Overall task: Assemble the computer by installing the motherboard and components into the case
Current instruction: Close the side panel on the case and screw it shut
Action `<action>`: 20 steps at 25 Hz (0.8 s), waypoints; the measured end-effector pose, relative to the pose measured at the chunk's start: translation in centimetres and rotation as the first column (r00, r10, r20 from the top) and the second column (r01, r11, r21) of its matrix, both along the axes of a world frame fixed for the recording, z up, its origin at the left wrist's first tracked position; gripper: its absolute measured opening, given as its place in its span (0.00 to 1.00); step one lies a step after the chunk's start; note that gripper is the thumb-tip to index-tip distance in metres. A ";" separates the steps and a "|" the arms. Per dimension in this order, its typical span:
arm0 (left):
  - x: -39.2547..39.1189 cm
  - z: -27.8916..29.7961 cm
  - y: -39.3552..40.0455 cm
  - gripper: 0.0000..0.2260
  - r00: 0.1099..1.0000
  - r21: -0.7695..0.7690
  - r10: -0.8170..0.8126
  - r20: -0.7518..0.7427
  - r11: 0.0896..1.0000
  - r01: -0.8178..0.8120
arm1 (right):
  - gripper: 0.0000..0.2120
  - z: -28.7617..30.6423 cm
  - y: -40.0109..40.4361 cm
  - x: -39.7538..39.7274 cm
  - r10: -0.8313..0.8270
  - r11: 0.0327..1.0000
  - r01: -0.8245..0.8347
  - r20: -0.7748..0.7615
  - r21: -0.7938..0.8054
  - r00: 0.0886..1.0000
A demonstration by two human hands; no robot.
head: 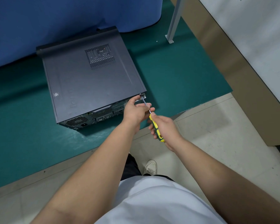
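Both bare hands are working at the near right corner of the dark grey metal computer case (90,81) lying on the green mat (176,75). From left to right, the left hand (135,111) is pinching the thin shaft to steady it, and the right hand (164,126) is gripping the yellow-and-green screwdriver (155,126). Its tip should be staying straight in the small silver screw (140,94), pushing gently while turning slowly.
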State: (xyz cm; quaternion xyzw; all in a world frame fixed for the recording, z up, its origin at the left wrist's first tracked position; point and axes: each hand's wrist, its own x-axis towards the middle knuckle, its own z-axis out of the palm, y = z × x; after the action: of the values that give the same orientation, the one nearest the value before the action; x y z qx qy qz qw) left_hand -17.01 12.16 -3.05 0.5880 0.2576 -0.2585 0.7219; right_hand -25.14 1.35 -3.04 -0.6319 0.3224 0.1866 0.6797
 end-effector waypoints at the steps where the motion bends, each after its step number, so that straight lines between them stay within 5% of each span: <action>1: 0.1 0.0 0.0 0.26 1.000 0.016 -0.005 0.004 1.000 0.005 | 0.15 -0.1 0.3 -0.1 0.065 0.975 -0.049 0.068 -0.216 0.996; 3: 0.1 0.0 0.0 0.26 1.000 0.046 -0.016 0.009 0.999 0.015 | 0.15 -0.3 1.0 -0.1 0.113 0.882 -0.034 0.141 -0.470 0.984; 6: 0.0 0.1 -0.2 0.27 1.000 0.067 0.000 0.015 0.998 -0.002 | 0.14 -0.8 0.9 0.2 0.135 0.779 -0.069 0.059 -0.623 0.989; 8: -0.1 0.0 -0.5 0.27 0.999 0.075 0.024 0.027 0.997 -0.026 | 0.15 -0.8 0.4 0.6 0.061 0.894 -0.033 0.047 -0.447 0.997; 9: -0.2 0.0 -0.6 0.26 0.999 0.082 0.030 0.033 0.996 -0.033 | 0.16 -0.6 0.1 0.7 -0.009 0.972 0.018 0.037 -0.235 0.999; 11: -0.1 -0.1 -0.5 0.25 0.999 0.103 0.027 0.042 0.994 -0.031 | 0.14 -0.1 -0.5 0.8 -0.087 0.982 0.088 -0.016 0.167 0.996; 12: -0.1 -0.1 -0.5 0.25 0.999 0.112 0.022 0.043 0.993 -0.027 | 0.14 -0.1 -0.7 0.6 -0.064 0.975 0.067 -0.020 0.211 0.998; 17: -0.1 -0.2 -0.5 0.25 0.998 0.167 0.005 0.055 0.986 -0.014 | 0.17 -0.7 0.3 0.2 0.123 0.927 -0.085 0.083 -0.366 0.989; 20: -0.1 0.0 -0.4 0.25 0.999 0.153 0.005 0.054 0.988 -0.013 | 0.20 -0.7 0.3 0.2 0.093 0.956 -0.065 0.086 -0.286 0.992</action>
State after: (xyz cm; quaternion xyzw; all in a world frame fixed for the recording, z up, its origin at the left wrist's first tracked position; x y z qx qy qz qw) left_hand -17.12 11.76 -3.04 0.6471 0.2600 -0.2190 0.6825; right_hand -24.97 1.66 -3.73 -0.7431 0.2862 0.1344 0.5897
